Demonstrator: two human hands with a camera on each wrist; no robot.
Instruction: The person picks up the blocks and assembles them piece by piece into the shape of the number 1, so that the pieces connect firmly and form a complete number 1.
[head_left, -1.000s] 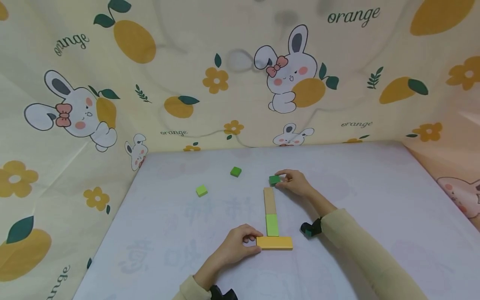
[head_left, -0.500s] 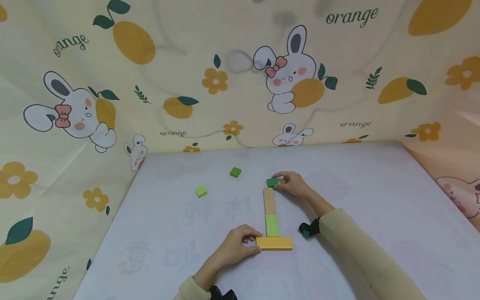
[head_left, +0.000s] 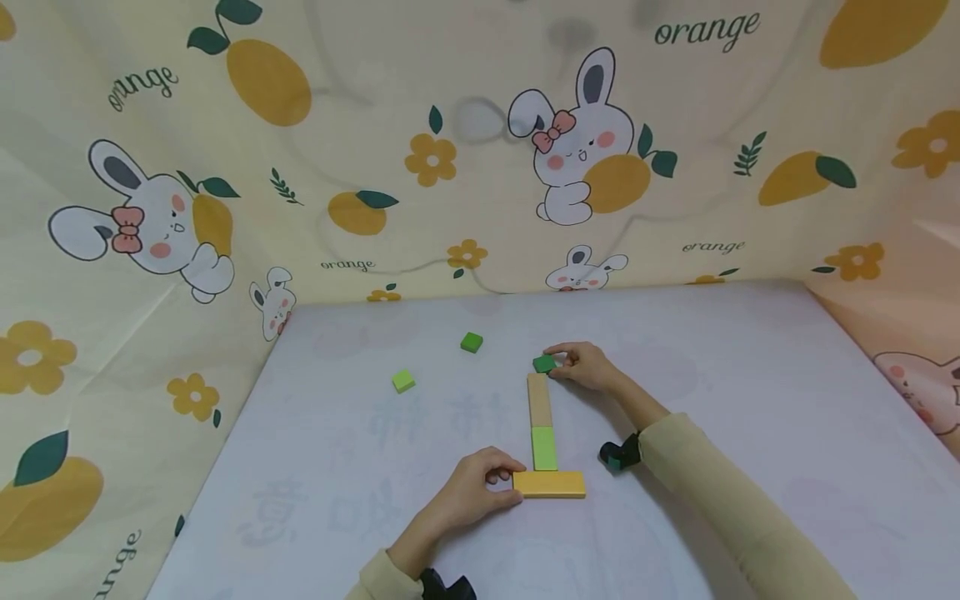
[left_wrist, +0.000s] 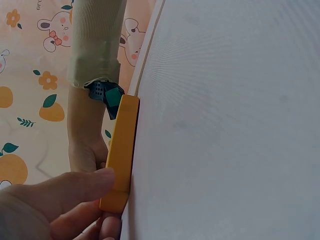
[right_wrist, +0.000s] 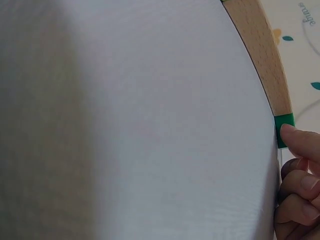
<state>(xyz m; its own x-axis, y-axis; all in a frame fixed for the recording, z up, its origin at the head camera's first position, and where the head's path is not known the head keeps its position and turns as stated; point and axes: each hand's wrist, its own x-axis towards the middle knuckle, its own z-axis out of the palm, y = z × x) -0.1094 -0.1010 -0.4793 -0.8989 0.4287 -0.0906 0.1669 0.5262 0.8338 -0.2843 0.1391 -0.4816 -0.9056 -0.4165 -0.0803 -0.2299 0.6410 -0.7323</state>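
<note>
My left hand [head_left: 476,487] pinches the left end of a long yellow block [head_left: 549,485] lying crosswise on the table; in the left wrist view thumb and fingers sit around the near end of this yellow block [left_wrist: 122,150]. From its middle a light green block [head_left: 544,448] and a plain wooden block [head_left: 539,400] run in a line away from me. At the far end of that line my right hand [head_left: 592,367] pinches a small dark green block [head_left: 543,363]. In the right wrist view the green block [right_wrist: 284,120] meets the end of the wooden block [right_wrist: 262,55].
Two loose green blocks lie to the left: a light green one [head_left: 403,382] and a mid-green one [head_left: 472,342] farther back. A printed cloth [head_left: 450,167] with rabbits and oranges hangs behind the white table [head_left: 300,467].
My right hand has moved slightly left with the dark green block, bringing it in line with the wooden block's far end. The left hand and the other blocks have stayed put.
</note>
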